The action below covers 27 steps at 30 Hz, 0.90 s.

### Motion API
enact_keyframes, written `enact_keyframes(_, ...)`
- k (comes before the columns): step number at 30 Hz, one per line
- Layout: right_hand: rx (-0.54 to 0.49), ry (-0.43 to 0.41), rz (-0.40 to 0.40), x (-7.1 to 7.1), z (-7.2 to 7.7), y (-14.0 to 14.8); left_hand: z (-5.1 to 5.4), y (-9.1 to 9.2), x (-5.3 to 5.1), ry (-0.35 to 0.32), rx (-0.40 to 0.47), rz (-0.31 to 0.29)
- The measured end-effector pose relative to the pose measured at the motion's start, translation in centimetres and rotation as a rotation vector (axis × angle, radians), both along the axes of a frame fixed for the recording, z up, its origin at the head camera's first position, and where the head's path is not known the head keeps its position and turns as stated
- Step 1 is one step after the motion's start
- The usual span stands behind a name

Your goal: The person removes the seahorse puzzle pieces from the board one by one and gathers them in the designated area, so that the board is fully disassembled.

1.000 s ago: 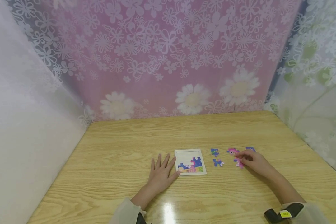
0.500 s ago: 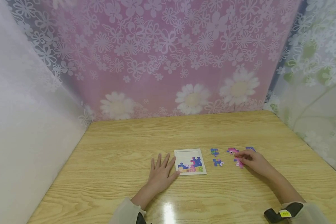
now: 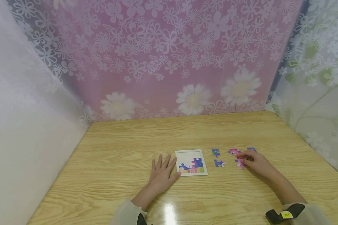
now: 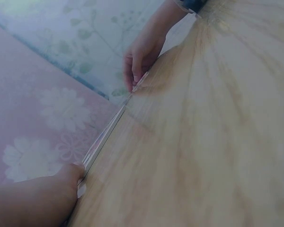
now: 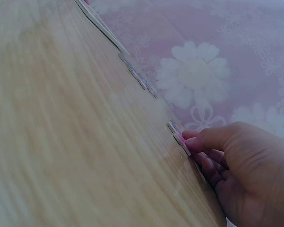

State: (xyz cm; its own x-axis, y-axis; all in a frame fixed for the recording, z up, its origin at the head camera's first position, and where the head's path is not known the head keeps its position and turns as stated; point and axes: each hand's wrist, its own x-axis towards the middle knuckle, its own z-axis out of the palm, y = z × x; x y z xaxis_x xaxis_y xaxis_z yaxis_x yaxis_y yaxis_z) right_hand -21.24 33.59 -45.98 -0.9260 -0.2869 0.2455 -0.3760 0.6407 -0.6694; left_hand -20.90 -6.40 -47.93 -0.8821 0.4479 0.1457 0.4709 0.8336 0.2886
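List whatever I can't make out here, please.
Head view: blue jigsaw piece at far right, partly covered by the right grip.
Left wrist view: picture in the white square frame, seen nearly edge-on.
Head view: marks on the yellow rectangular label, too small.
Head view: left beige sleeve, cut off by the bottom edge.

A thin, pale-edged board (image 4: 103, 143), seen nearly edge-on, lies on a wood-grain tabletop (image 4: 208, 142). At the board's near end, the left hand (image 4: 49, 193) touches it with its thumb. Past the board's far end, the right hand (image 4: 142, 53), fingers pointing down, touches a thin flat piece (image 4: 141, 81), its details blurred. A dark band (image 4: 194, 4) shows at that wrist. Behind the board are pink daisy-printed cloth (image 4: 23, 99) and pale leaf-printed cloth (image 4: 85, 38).
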Motion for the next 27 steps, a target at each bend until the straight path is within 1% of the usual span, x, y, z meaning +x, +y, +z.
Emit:
enact_keyframes(4, -0.004, -0.005, -0.004, 0.0, 0.0, -0.1, 0.1, -0.1, 0.0, 0.004, 0.013, -0.001)
enact_keyframes(8, -0.037, -0.021, -0.031, 0.1, -0.1, -0.2, 0.1, -0.1, 0.1, 0.005, 0.017, -0.005)
enact_keyframes(13, -0.051, -0.006, -0.054, 0.2, -0.1, -0.5, 0.3, -0.1, 0.3, -0.006, 0.009, -0.004)
enact_keyframes(18, -0.096, -0.061, -0.049, 0.0, 0.6, -0.9, 0.4, -0.1, 0.4, -0.007, -0.003, -0.003)
enact_keyframes(20, -0.098, -0.066, -0.043, -0.1, 1.0, -1.4, 0.5, -0.1, 0.4, -0.006, -0.002, -0.004)
enact_keyframes(22, -0.083, -0.050, -0.030, -0.3, 1.4, -1.9, 0.6, -0.1, 0.4, -0.008, -0.001, -0.005)
enact_keyframes(25, -0.039, -0.001, -0.003, -0.5, 2.0, -2.8, 0.6, -0.1, 0.3, -0.011, -0.002, -0.007)
enact_keyframes(27, -0.034, 0.013, 0.022, -0.6, 2.3, -3.4, 0.5, -0.1, 0.3, -0.011, -0.006, -0.007)
